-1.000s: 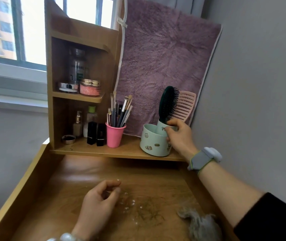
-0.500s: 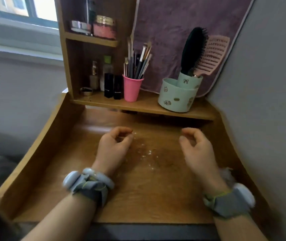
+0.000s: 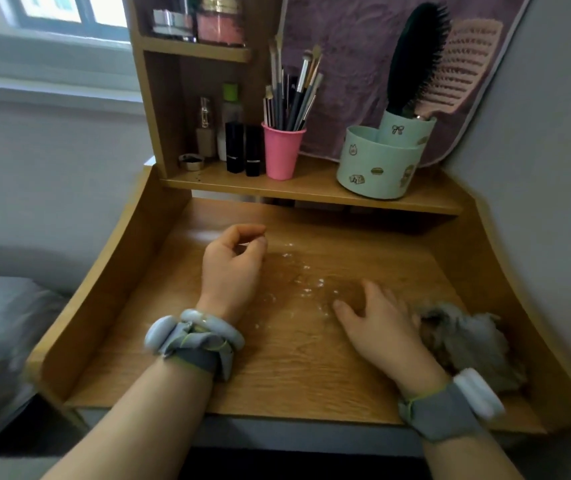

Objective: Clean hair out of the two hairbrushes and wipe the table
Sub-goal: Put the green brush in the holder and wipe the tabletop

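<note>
A dark oval hairbrush [image 3: 415,53] and a pink vented hairbrush [image 3: 464,71] stand upright in a mint green holder [image 3: 377,168] on the shelf at the right. The wooden table [image 3: 277,362] below carries white specks and fine hairs [image 3: 306,282] at its middle. My left hand [image 3: 232,268] rests on the table left of the specks, fingers loosely curled, nothing visible in them. My right hand [image 3: 377,323] lies low at the right with fingers spread, its outer fingers touching a grey fluffy cloth [image 3: 471,344].
The shelf [image 3: 312,192] also holds a pink cup of makeup brushes [image 3: 282,150], two black tubes [image 3: 242,147] and small bottles [image 3: 230,109]. A purple towel [image 3: 353,46] hangs behind. Raised wooden sides border the table left and right. A grey wall stands close on the right.
My right hand left the brush holder, came down over the table and has moved right onto the grey cloth. The view tilted down. My left hand stayed in place.
</note>
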`<action>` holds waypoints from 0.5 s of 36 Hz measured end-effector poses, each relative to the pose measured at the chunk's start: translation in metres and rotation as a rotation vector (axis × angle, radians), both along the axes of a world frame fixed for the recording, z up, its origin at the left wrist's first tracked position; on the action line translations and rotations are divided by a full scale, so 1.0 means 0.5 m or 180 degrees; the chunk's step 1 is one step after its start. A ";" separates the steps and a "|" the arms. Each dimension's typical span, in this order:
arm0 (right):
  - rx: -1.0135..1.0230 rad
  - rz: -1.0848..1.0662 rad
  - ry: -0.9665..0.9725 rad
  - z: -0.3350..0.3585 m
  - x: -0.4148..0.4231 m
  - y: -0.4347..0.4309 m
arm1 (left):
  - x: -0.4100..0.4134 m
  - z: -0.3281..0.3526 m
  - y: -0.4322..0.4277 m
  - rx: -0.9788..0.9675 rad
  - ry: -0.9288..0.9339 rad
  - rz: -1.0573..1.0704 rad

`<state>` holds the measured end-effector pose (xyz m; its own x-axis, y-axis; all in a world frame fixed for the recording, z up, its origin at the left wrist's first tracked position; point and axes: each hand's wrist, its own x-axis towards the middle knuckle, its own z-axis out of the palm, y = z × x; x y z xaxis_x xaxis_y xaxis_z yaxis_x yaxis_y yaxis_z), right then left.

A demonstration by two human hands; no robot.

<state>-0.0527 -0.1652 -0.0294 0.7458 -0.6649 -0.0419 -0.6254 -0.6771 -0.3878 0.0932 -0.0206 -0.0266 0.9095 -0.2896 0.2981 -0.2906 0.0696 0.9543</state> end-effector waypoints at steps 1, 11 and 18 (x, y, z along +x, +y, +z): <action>-0.0024 0.0027 -0.0012 0.000 0.002 0.009 | 0.000 0.000 0.000 0.0024 0.0014 0.0012; -0.0244 0.0781 -0.0158 -0.013 0.016 0.124 | -0.015 0.006 0.052 0.0169 0.0395 -0.0012; -0.0362 0.1355 -0.0361 -0.027 0.017 0.223 | -0.049 0.019 0.149 0.0920 -0.0053 -0.0101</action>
